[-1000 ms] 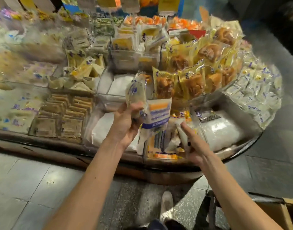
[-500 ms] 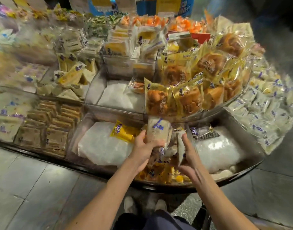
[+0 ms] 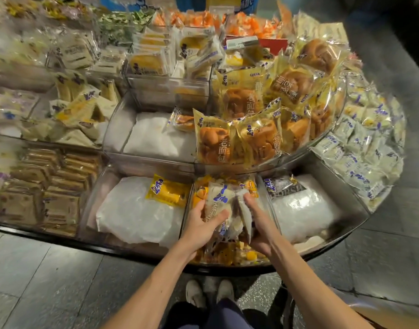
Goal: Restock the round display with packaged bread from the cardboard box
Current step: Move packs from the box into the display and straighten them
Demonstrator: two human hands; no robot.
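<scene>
Two hands work inside the narrow clear-walled plastic bin (image 3: 187, 210) at the front edge of the round tiered display (image 3: 132, 250). The left hand (image 3: 201, 225) grips a white film-wrapped bread packet with blue print (image 3: 219, 200), thumb across its face, holding it upright in the bin's left half. The right hand (image 3: 260, 224) has its fingers curled round a second white packet (image 3: 244, 216), tilted on edge in the bin's right half. The two packets touch between the hands.

Likely trouble starts with the slick-looking film. Both packets stand on a loose heap of yellow and orange packets (image 3: 227, 254) in the bin, so on release they may slump or slide flat instead of facing out. Squeezing harder to steady them would probably flatten the soft bread. A packet pushed sideways could ride over the bin's wall onto the white crinkled filler bag (image 3: 137, 217) left of the bin, where one yellow snack packet (image 3: 168, 191) lies. Brown bun packets (image 3: 237, 138) overhang the bin from behind and could be knocked by a raised wrist.
</scene>
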